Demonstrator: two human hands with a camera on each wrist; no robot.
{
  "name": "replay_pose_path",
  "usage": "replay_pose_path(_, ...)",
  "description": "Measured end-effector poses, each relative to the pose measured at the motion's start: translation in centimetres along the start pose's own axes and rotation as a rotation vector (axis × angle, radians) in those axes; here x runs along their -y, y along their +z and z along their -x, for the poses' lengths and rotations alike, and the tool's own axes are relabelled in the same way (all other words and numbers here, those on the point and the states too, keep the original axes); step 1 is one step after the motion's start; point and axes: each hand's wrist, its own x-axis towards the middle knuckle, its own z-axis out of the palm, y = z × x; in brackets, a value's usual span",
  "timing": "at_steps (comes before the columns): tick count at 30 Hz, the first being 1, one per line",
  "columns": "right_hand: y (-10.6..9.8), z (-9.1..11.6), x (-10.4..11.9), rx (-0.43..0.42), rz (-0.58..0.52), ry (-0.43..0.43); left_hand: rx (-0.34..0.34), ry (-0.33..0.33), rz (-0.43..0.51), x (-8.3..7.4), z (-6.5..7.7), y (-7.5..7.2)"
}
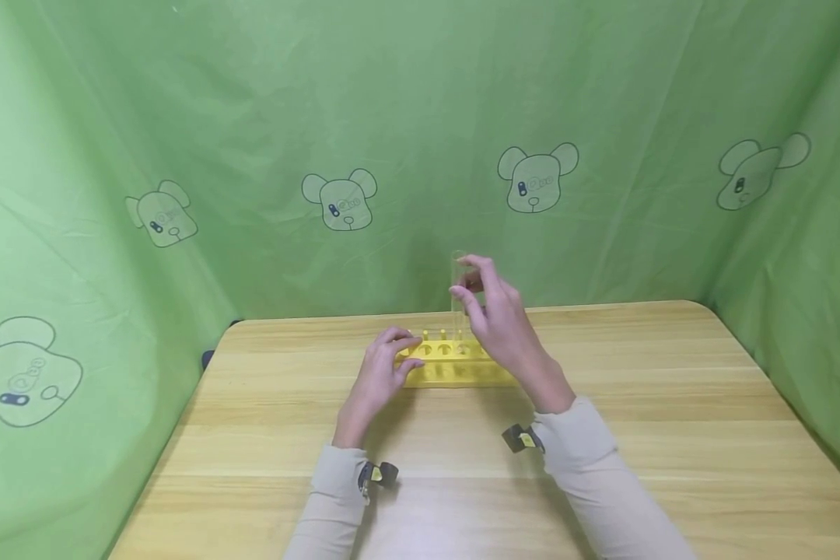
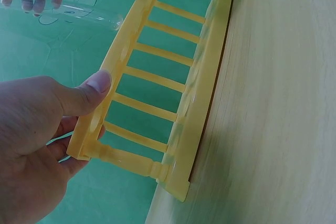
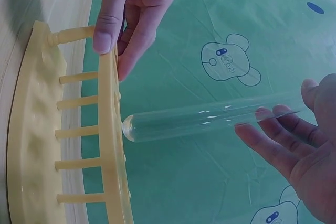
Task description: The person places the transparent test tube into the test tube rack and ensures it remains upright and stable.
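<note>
A yellow test tube rack [image 1: 455, 383] stands on the table with a row of round holes along its top bar. My left hand [image 1: 381, 367] pinches the left end of that top bar between thumb and fingers, seen closely in the left wrist view. In my right hand [image 1: 500, 315] is a clear glass test tube [image 3: 184, 120], pinched near its upper end by thumb and fingers. The tube is upright above the rack, its rounded bottom [image 3: 129, 128] right at the top bar. Short yellow pegs [image 1: 443, 334] rise along the rack's back edge.
The wooden table [image 1: 455, 474] has rounded back corners. Behind and at the sides hangs a green cloth [image 1: 420, 93] printed with bear heads. Each wrist wears a small black camera, such as the left one [image 1: 386, 474].
</note>
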Motion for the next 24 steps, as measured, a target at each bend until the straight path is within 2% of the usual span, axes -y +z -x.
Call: replay_pose_path(24,1.1,-0.1,0.4,0.012,-0.013,-0.005,0.001,-0.006,0.011,0.3,0.0,0.1)
